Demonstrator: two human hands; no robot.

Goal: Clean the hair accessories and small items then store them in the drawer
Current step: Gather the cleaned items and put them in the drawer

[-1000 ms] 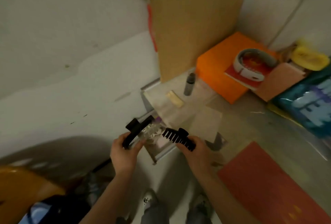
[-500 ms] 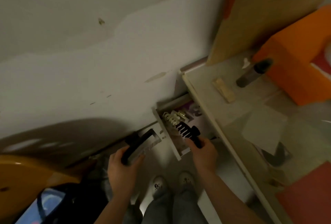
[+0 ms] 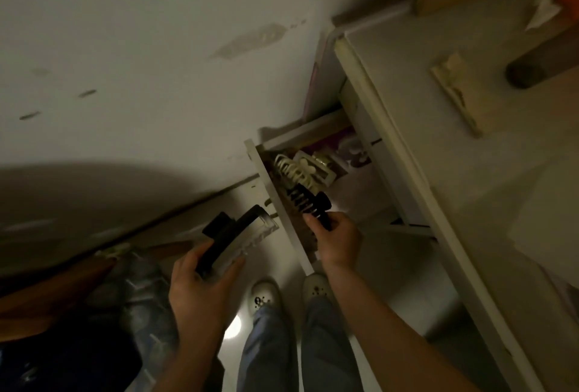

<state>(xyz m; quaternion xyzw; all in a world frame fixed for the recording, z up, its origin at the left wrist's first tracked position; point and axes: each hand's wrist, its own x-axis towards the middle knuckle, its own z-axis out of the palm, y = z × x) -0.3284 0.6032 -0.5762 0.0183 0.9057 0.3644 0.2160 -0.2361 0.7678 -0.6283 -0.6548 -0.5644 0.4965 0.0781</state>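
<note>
Dim floor and pale wall frame the open drawer (image 3: 282, 203), already holding a white clip (image 3: 296, 169). Right hand (image 3: 336, 236) grips a black claw clip (image 3: 310, 203) over it; left hand (image 3: 200, 285) holds a black-and-clear clip (image 3: 232, 235), unstored.

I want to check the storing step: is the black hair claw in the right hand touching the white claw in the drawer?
Cannot tell. In the head view the black hair claw overlaps the white claw; no gap or contact shows plainly.
</note>
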